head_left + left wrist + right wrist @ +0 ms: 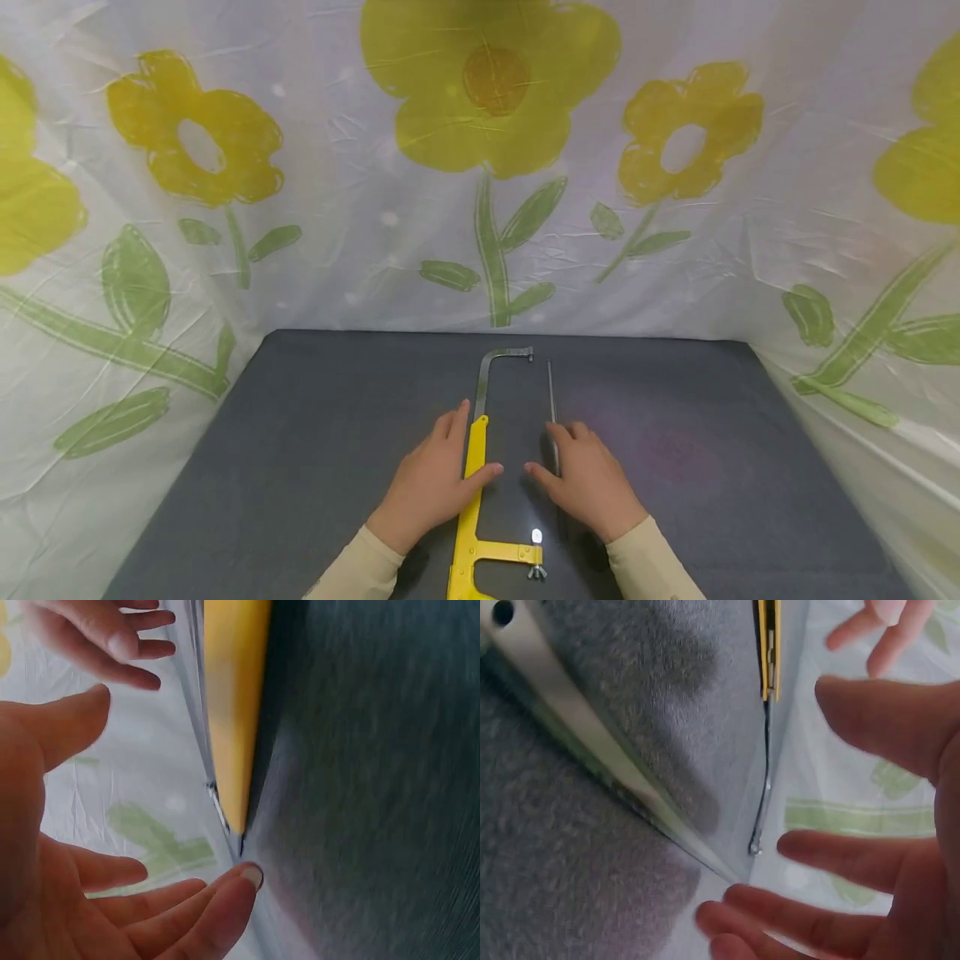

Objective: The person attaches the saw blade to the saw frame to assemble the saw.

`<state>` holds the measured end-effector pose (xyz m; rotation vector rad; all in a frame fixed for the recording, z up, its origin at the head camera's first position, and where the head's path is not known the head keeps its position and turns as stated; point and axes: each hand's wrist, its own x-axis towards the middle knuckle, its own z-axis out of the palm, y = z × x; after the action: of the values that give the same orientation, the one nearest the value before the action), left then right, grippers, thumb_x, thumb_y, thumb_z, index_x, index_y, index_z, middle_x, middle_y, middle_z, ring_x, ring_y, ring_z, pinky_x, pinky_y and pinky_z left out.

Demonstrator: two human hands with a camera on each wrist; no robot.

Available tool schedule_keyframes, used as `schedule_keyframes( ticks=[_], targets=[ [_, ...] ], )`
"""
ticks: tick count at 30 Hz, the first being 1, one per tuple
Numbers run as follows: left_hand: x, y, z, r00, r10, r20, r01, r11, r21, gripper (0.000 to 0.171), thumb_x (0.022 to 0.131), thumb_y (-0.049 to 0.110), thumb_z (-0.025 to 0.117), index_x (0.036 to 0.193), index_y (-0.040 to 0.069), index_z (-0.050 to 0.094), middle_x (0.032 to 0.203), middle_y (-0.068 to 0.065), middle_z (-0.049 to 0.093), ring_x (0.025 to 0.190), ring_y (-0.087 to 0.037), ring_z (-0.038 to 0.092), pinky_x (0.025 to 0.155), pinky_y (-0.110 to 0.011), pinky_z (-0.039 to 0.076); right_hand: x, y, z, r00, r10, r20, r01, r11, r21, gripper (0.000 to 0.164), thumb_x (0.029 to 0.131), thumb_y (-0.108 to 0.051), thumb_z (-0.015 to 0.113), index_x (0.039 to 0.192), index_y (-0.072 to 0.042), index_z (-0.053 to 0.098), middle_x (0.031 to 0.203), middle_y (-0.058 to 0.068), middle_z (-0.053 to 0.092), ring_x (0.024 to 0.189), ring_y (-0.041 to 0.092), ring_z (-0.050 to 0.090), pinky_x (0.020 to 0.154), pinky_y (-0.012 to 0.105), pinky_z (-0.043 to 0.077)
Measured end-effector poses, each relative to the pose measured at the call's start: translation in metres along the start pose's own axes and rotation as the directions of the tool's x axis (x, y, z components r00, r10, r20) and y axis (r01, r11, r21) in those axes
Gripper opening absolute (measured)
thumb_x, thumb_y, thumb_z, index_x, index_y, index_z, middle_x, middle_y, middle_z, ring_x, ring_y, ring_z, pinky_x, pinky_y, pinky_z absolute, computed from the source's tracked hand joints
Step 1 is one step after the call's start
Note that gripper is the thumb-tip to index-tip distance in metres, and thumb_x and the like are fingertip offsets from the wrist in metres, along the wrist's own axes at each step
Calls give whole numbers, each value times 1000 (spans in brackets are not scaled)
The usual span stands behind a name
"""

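Observation:
A hacksaw frame (pixel 468 529), yellow with a bare metal front arm (pixel 482 383), lies lengthwise on the dark table. A wing nut (pixel 537 572) sits on its near post. Just right of the frame lies a separate thin hacksaw blade (pixel 552 387), whose end hole shows close up in the right wrist view. My left hand (pixel 427 483) hovers over the frame's yellow part with fingers extended and thumb spread. Over the blade is my right hand (pixel 591 482), its fingers loosely stretched and partly hiding the blade. Neither hand grips anything.
Dark grey cloth covers the table (pixel 315 433). White sheeting (pixel 337 208) printed with yellow flowers rises behind the table's far edge and along both sides. A faint reddish patch (pixel 675 454) marks the cloth right of the right hand.

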<state>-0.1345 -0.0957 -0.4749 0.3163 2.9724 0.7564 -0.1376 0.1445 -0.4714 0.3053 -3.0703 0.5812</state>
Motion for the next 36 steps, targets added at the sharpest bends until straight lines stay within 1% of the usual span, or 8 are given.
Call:
schedule_keyframes(
  ticks=[4, 6, 9, 13, 18, 24, 29, 36],
  targets=[
    [-2, 7, 5, 999, -30, 24, 30, 999, 22, 103, 93, 62, 78, 169, 8, 33, 150, -25, 56, 100, -31, 73, 85, -52, 63, 0, 0, 0, 999, 36, 6, -36, 999, 19, 70, 91, -45, 86, 140, 0, 67, 115, 20, 68, 80, 21, 62, 73, 46, 58],
    [-3, 10, 7, 999, -38, 33, 37, 999, 21, 101, 93, 60, 79, 167, 6, 37, 145, -25, 58, 87, -25, 68, 79, -48, 63, 0, 1, 0, 999, 40, 5, -40, 999, 22, 69, 91, -44, 86, 138, 2, 67, 114, 21, 67, 79, 21, 63, 72, 46, 58],
    [-3, 14, 10, 998, -47, 48, 48, 999, -10, 96, 94, 55, 80, 164, 3, 41, 138, -24, 58, 78, -19, 61, 74, -43, 61, -1, 5, 0, 999, 49, 5, -49, 998, 33, 63, 92, -43, 86, 130, 4, 68, 110, 20, 66, 76, 23, 64, 70, 46, 58],
    [-3, 18, 13, 997, -52, 54, 54, 998, -40, 93, 94, 52, 82, 161, 0, 44, 134, -23, 58, 78, -19, 59, 73, -40, 59, 0, 8, 1, 997, 73, 0, -73, 996, 42, 52, 92, -43, 86, 110, 2, 66, 96, 15, 61, 67, 23, 58, 61, 44, 53],
    [-6, 19, 13, 996, -52, 66, 56, 997, -54, 91, 93, 49, 84, 157, -4, 48, 131, -23, 57, 79, -19, 59, 70, -38, 59, 0, 8, 6, 993, 116, -21, -115, 992, 49, 48, 92, -43, 85, 93, -1, 64, 88, 14, 60, 63, 25, 57, 57, 45, 51],
    [-7, 17, 13, 994, -69, 89, 74, 996, -57, 90, 91, 48, 85, 154, -7, 51, 129, -22, 55, 76, -17, 57, 67, -36, 58, 2, 12, 13, 983, 150, -110, -145, 988, 49, 42, 94, -35, 83, 72, -10, 57, 68, 5, 56, 58, 24, 57, 52, 45, 48],
    [-7, 17, 16, 994, -66, 88, 71, 996, -57, 91, 92, 49, 84, 155, -7, 50, 131, -22, 54, 76, -17, 57, 68, -36, 58, 3, 12, 15, 973, 191, -127, -186, 981, 52, 43, 93, -29, 84, 62, -15, 57, 61, 4, 59, 57, 29, 63, 52, 49, 50],
    [-5, 17, 19, 994, -71, 84, 76, 995, -64, 92, 92, 47, 85, 155, -8, 49, 130, -22, 54, 78, -17, 57, 69, -36, 59, 4, 10, 15, 967, 238, -93, -235, 971, 42, 44, 95, -28, 81, 58, -18, 60, 63, 4, 64, 62, 34, 68, 53, 53, 51]
  ],
)
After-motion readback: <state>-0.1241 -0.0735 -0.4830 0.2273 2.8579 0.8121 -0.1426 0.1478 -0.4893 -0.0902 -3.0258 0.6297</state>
